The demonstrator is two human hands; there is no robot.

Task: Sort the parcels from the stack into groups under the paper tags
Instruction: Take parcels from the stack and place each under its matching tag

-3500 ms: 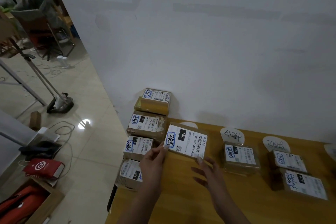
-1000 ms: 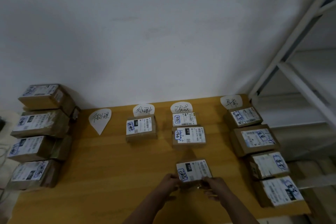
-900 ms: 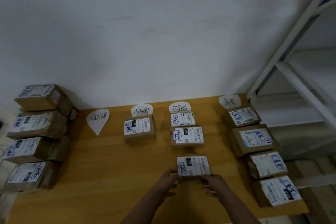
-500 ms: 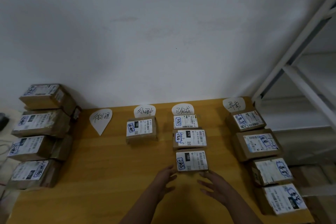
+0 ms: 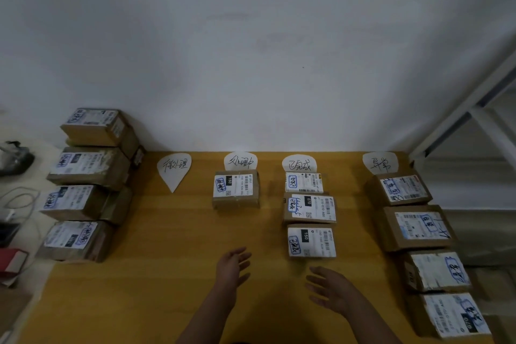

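Nearest the camera, the left hand (image 5: 233,267) and the right hand (image 5: 331,286) are held low over the wooden table (image 5: 156,274) with fingers spread and slack, and nothing is gripped by either. They are set just short of the 150 parcel (image 5: 311,241), the left one to its near left and the right one directly on its near side. That parcel is laid flat, label up, apart from both hands, and is judged to be placed. It is lined up as the nearest of three in a column, so that the handwritten mark on its label can be checked against the tag at the column's head. Just beyond it the 070 parcel (image 5: 310,208) is set, and beyond that a third parcel (image 5: 304,182) is tucked right under the third paper tag (image 5: 299,165). Left of the 150 parcel and farther back, a single parcel (image 5: 236,188) is set under the second paper tag (image 5: 240,161). Farther left, the first paper tag (image 5: 174,169) marks a group not yet begun. To the right, a column of four parcels (image 5: 413,227) is ranged under the fourth paper tag (image 5: 380,162). Well to the left, the unsorted stack (image 5: 83,165) is kept aside by the wall (image 5: 251,50), and the next pick is judged to be due from there.
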